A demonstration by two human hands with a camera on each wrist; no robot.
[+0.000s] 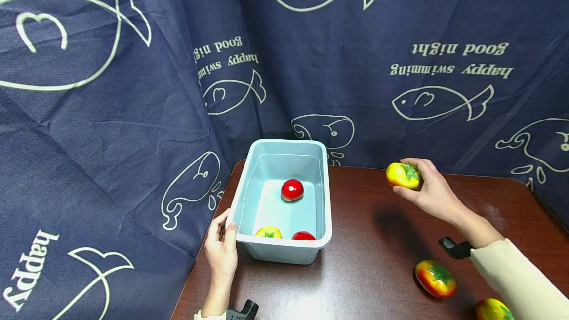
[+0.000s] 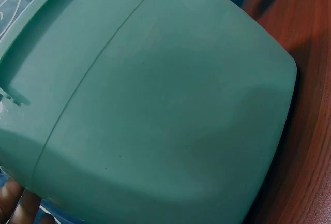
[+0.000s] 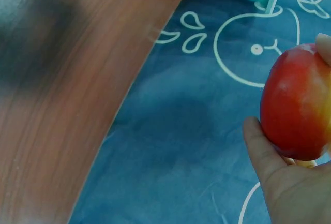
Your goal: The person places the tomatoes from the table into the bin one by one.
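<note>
My right hand holds a yellow-and-red toy tomato with a green leaf top, raised above the table to the right of the bin. In the right wrist view the red side of this tomato shows between thumb and fingers. At the bin's near left corner, my left hand grips the rim of the light blue plastic bin. Inside the bin lie a red tomato, a yellow one and another red one, the latter two partly hidden by the near wall.
On the brown table, a red-and-yellow tomato lies at the near right. Another tomato is partly hidden by the right sleeve. A dark blue curtain with fish drawings hangs behind and left of the table.
</note>
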